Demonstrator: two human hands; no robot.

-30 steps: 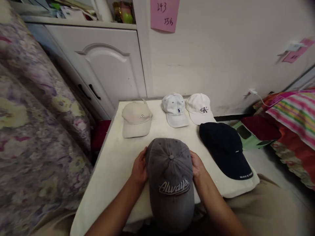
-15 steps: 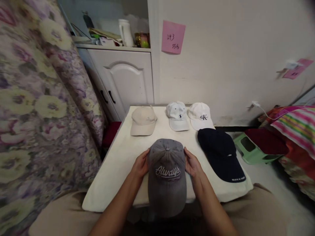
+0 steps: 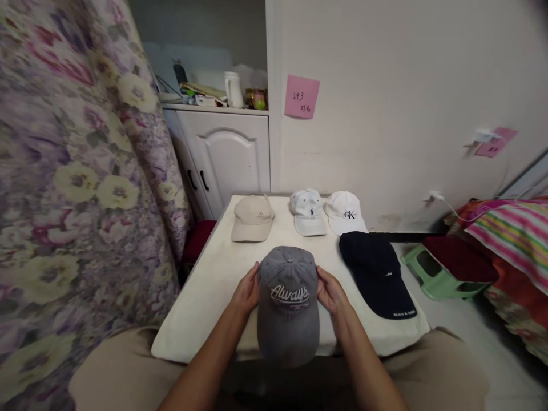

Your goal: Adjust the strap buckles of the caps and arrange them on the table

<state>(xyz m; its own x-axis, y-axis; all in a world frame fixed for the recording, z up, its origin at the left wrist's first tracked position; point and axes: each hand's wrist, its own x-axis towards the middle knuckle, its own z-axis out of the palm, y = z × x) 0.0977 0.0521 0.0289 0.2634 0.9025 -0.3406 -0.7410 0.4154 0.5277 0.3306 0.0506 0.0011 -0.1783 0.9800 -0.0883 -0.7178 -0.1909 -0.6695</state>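
Five caps [image 3: 287, 308], one between two hands [image 3: 245, 290].

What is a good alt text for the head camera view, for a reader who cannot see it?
Two hands, left and right, hold a gray cap reading "Always" by its sides, brim toward the wearer. Beyond it on a cream-covered table lie beige, pale blue, white and navy caps.
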